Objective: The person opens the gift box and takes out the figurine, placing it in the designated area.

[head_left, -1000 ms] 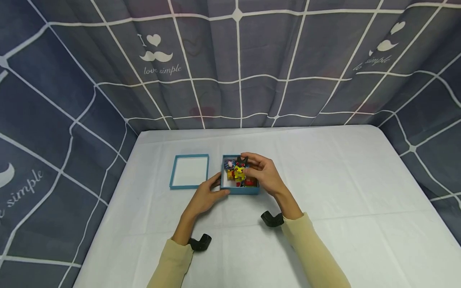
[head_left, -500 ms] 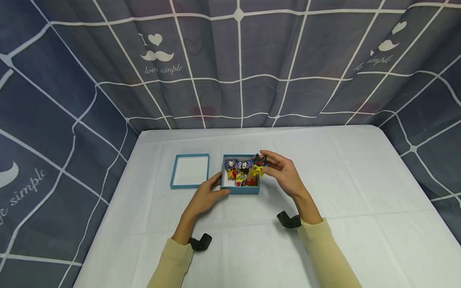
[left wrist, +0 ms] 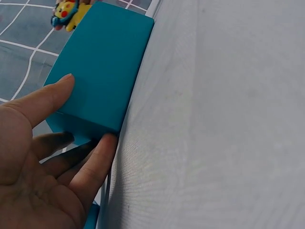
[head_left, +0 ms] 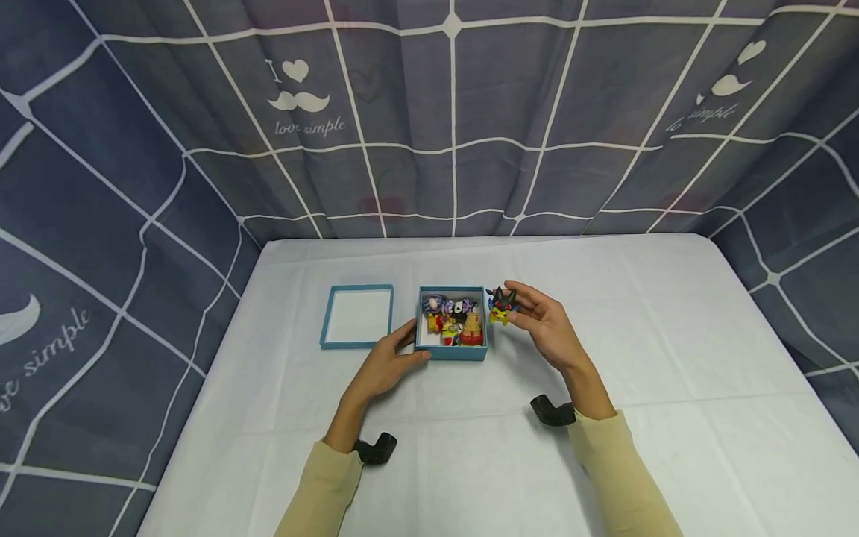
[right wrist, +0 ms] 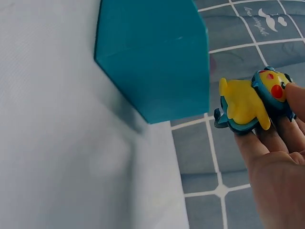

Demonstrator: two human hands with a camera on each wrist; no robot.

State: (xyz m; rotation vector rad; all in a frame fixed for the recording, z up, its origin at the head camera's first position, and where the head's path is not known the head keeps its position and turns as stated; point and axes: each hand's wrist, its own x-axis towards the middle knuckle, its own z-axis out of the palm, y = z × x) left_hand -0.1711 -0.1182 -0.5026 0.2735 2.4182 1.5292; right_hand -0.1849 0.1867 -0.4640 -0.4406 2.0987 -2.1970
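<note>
In the head view, my right hand (head_left: 549, 330) pinches a toy figurine (head_left: 502, 306) just right of an open blue box (head_left: 456, 354). Up close in the right wrist view, the figurine (right wrist: 245, 102) has a yellow body, red cheeks and a dark blue hood and back. It is off the table, apart from the box wall (right wrist: 157, 71). My left hand (head_left: 385, 367) holds the box's near left corner, thumb (left wrist: 62, 90) against the front wall and fingers at the side. Several colourful figurines (head_left: 456, 317) lie inside the box; white bottom shows at its left.
A shallow blue-rimmed lid (head_left: 323, 324) with a white inside lies left of the box. White cloth covers the table (head_left: 671, 335). Dark grid-patterned curtains (head_left: 510, 89) hang behind and at both sides. Black curved pieces (head_left: 377, 449) sit at both wrists.
My right hand has lifted the yellow figurine from above the box contents and carried it right, past the box's right wall. My left hand stays at the box corner.
</note>
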